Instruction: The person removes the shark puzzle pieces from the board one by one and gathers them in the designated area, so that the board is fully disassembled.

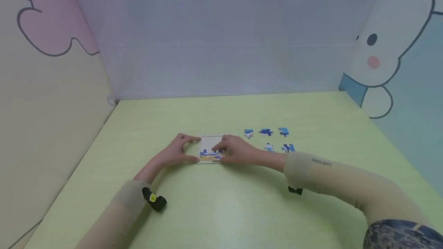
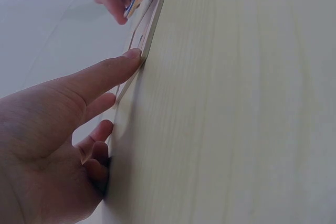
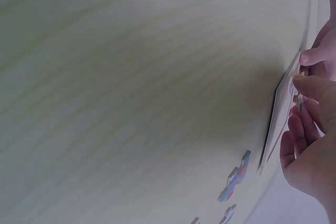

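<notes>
A small puzzle tray (image 1: 211,141) lies flat on the table, its near part filled with blue, yellow and orange pieces and its far part bare white. My left hand (image 1: 172,153) holds the tray at its left side, the thumb by the near corner and a finger by the far corner. Over the tray's right side, my right hand (image 1: 239,150) pinches a puzzle piece (image 3: 300,103) between thumb and fingers. That piece shows edge-on in the right wrist view, and its picture is mostly hidden. In the left wrist view, the left thumb (image 2: 113,72) presses the tray's rim.
Several loose blue-and-white puzzle pieces lie right of the tray in two rows, among them one in the far row (image 1: 283,131) and one in the near row (image 1: 288,148). The pale table (image 1: 214,206) meets a white cloth backdrop (image 1: 228,49) and printed side panels.
</notes>
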{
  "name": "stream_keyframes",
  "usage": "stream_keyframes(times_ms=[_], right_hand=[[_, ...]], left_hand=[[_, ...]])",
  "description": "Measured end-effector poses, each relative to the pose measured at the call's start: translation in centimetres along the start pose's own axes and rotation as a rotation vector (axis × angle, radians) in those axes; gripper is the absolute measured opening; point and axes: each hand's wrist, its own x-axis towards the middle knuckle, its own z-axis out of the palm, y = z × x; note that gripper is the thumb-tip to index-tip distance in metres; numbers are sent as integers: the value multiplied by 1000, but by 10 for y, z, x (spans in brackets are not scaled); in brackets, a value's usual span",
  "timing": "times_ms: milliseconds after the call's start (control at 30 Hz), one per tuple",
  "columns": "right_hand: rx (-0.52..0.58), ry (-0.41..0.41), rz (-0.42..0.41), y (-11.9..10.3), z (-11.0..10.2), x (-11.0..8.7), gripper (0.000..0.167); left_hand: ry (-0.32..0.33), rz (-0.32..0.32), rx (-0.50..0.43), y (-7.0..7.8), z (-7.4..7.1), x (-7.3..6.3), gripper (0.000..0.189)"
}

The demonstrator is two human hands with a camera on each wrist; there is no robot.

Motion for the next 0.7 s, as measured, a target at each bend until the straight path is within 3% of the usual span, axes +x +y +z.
stream_keyframes(times_ms=[333,700], right_hand=[[-10,69,41,13,5,-32,41],[-62,119,0,26,0,-74,38]], left_hand=[[6,1,-6,0,0,-1,76],[7,-8,-10,1,-1,-3,75]])
